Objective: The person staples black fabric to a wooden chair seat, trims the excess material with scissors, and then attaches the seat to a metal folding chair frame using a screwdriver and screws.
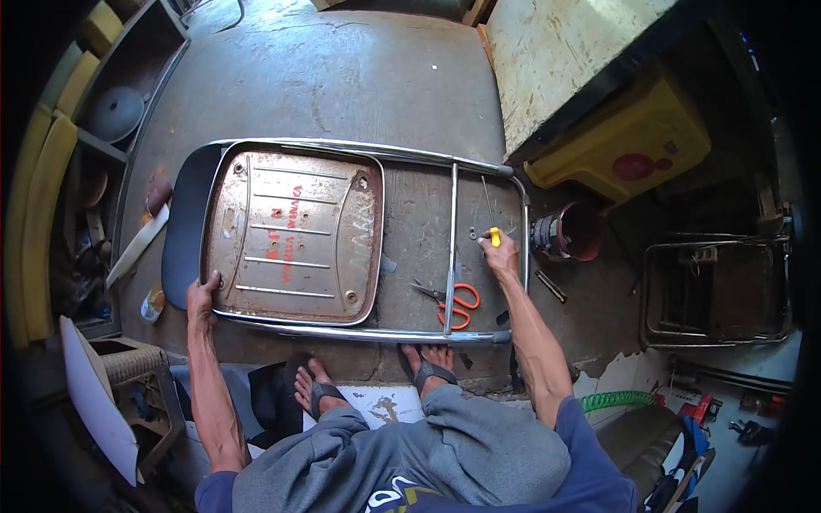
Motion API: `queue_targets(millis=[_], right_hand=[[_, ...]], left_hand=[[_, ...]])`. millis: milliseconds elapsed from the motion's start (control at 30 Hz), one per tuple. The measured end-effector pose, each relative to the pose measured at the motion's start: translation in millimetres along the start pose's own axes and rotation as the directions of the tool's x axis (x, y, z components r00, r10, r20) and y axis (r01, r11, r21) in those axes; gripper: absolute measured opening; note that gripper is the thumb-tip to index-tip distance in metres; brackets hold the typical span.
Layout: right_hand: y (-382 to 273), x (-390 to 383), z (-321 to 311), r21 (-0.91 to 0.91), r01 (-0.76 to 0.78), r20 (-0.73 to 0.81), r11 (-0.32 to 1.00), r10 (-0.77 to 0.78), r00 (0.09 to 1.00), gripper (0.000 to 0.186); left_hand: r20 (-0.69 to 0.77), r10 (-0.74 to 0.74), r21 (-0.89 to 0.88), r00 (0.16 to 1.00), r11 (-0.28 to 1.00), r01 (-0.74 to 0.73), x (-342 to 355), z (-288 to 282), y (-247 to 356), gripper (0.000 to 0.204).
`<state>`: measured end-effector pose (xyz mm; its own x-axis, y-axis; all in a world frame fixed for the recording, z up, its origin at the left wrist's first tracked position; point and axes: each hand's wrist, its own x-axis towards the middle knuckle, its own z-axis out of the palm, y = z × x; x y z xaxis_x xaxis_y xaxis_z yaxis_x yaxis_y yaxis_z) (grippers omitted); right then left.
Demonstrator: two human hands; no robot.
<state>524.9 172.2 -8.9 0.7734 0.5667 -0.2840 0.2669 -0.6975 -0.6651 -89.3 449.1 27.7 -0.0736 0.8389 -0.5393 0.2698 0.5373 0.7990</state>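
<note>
A folding chair with a chrome tube frame point(451, 248) lies flat on the floor. Its rusty metal seat pan point(295, 231) faces up, with red marks painted on it. The dark padded backrest point(190, 227) sticks out at the left end. My left hand point(202, 301) is closed on the pan's near left corner, thumb on top of the rim. Over the frame's right end, my right hand point(501, 254) grips a screwdriver by its yellow handle point(494, 237); the thin shaft points away from me. Orange-handled scissors point(460, 305) lie on the floor under the crossbar.
A dark red bucket point(571, 232) stands right of the frame. Beyond it are a yellow plastic piece point(629, 141) and another chrome frame point(717, 291). Shelves point(128, 103) with yellow foam line the left side. A plastic stool point(141, 376) stands near left; a green coiled hose point(617, 399) lies near right.
</note>
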Motion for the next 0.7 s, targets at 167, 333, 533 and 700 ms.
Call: queue_targets(millis=[167, 333, 533, 700], right_hand=[[4.7, 13.5, 29.5, -0.074, 0.016, -0.079, 0.997, -0.022, 0.997, 0.040], [1.7, 6.4, 23.5, 0.182, -0.008, -0.106, 0.983, 0.028, 0.994, 0.032], [-23.9, -54.6, 6.6, 0.532, -0.093, 0.141, 0.841, 0.020, 0.990, 0.016], [-64.7, -93.3, 21.5, 0.470, -0.070, 0.388, 0.880, -0.135, 0.912, 0.017]], left_hand=[[-0.089, 0.127, 0.156, 0.988, 0.981, -0.112, -10.4, 7.5, 7.6, 0.034], [-0.369, 0.799, 0.723, 0.474, 0.568, -0.394, -101.3, 50.6, -15.2, 0.030], [0.500, -0.445, -0.434, 0.743, 0.613, 0.660, -247.6, 141.8, -102.3, 0.038], [0.522, -0.146, -0.715, 0.840, 0.462, 0.524, -208.8, 188.5, -121.5, 0.051]])
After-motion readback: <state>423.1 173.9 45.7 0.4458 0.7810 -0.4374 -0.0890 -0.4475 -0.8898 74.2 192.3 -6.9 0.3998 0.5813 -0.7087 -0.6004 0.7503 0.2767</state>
